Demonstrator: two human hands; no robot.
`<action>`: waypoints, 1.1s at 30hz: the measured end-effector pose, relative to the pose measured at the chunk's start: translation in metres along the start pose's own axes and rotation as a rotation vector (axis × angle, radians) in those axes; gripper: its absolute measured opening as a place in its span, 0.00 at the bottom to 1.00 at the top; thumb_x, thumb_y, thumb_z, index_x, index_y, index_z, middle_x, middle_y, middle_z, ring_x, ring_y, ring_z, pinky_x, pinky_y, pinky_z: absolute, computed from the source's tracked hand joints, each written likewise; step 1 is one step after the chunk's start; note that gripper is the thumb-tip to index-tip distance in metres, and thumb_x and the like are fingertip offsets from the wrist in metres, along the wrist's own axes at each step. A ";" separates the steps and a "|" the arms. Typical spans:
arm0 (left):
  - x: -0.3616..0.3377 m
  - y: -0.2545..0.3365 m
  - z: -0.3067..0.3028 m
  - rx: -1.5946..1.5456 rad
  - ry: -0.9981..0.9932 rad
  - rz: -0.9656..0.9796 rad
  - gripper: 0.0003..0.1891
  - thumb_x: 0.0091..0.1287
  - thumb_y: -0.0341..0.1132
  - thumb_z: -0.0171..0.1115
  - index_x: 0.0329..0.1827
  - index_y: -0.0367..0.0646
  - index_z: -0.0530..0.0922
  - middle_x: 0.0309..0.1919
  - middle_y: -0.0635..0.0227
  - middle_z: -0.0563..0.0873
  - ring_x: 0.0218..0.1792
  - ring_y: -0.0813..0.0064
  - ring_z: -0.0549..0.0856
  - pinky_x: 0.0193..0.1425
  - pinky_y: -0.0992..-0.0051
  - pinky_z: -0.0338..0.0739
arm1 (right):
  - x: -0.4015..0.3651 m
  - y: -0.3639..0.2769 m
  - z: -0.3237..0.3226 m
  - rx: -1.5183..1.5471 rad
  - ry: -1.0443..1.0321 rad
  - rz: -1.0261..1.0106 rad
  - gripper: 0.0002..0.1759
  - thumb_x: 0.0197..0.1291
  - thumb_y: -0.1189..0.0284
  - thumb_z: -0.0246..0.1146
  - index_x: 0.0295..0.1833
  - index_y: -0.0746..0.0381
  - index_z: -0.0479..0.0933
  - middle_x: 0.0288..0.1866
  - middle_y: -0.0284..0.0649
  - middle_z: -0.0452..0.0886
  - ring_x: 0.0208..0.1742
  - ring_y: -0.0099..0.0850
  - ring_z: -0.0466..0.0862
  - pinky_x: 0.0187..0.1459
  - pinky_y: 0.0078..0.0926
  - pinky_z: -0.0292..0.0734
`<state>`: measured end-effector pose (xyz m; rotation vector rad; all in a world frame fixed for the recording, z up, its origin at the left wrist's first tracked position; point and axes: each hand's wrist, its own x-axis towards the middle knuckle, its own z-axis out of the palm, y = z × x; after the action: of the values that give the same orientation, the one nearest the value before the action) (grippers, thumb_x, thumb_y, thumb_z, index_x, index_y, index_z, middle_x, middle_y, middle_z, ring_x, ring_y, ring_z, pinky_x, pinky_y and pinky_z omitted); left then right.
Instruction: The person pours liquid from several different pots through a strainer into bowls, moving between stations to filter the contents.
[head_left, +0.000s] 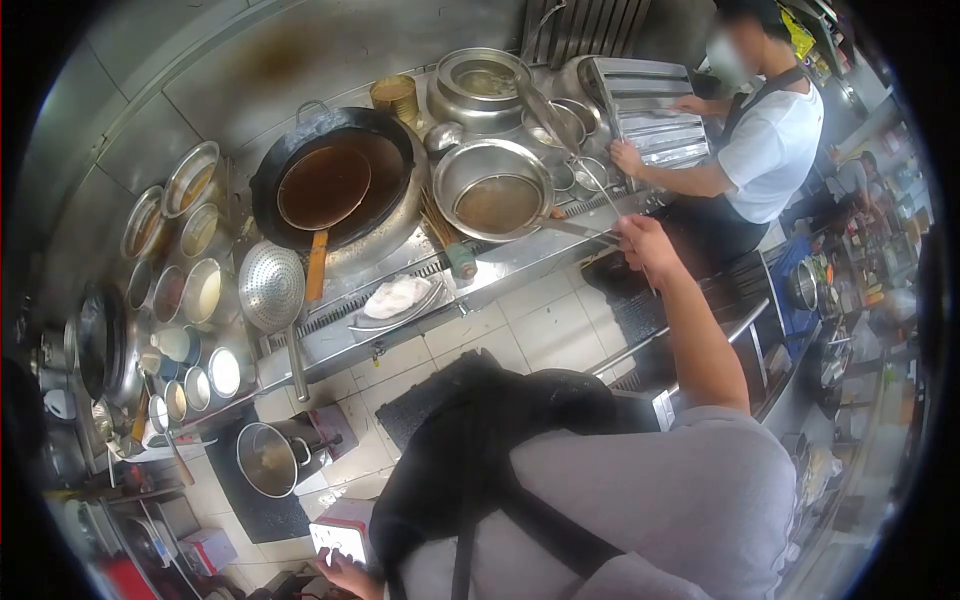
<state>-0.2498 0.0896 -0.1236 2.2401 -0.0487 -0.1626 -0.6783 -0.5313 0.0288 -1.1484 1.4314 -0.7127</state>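
My right hand (645,245) is closed around the long thin handle of a ladle (545,115). The ladle's bowl end lies over the pots at the back of the counter. Close to this hand is the handle of a metal pan (493,150) with brownish liquid inside. At the lower left, my left hand (348,574) shows only in part, beside a white-topped box (340,540) with a red side. Whether it touches the box, and how its fingers are set, I cannot make out.
A black wok (262,190) holds dark liquid and a wooden-handled pan. A perforated skimmer (271,287) overhangs the counter edge. Several seasoning bowls stand at left. A tall pot (266,460) is on the floor. A co-worker (765,150) holds a slatted metal panel (650,105).
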 end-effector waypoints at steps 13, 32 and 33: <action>0.079 0.091 0.117 -0.202 -0.221 0.210 0.11 0.70 0.27 0.52 0.54 0.42 0.70 0.42 0.69 0.78 0.39 0.78 0.78 0.37 0.80 0.74 | 0.139 -0.004 -0.066 -0.551 0.413 -0.462 0.14 0.64 0.67 0.64 0.48 0.65 0.73 0.31 0.45 0.82 0.32 0.36 0.83 0.37 0.36 0.75; -0.044 0.122 0.074 0.088 0.177 -0.034 0.19 0.63 0.25 0.59 0.57 0.33 0.76 0.54 0.53 0.82 0.53 0.61 0.83 0.58 0.67 0.76 | 0.319 0.078 -0.012 -1.636 -1.024 -0.794 0.18 0.61 0.66 0.57 0.51 0.68 0.78 0.50 0.51 0.83 0.48 0.47 0.83 0.48 0.44 0.78; -0.056 0.116 0.063 0.184 0.214 -0.029 0.15 0.63 0.26 0.58 0.53 0.35 0.77 0.53 0.51 0.81 0.53 0.56 0.82 0.59 0.65 0.76 | 0.338 0.063 0.003 -1.949 -0.834 -0.710 0.20 0.62 0.66 0.56 0.57 0.65 0.76 0.52 0.52 0.81 0.50 0.49 0.82 0.52 0.42 0.78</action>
<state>-0.3117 -0.0263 -0.0665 2.4298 0.0879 0.0694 -0.6626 -0.8208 -0.1569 -2.9325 0.5632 1.1081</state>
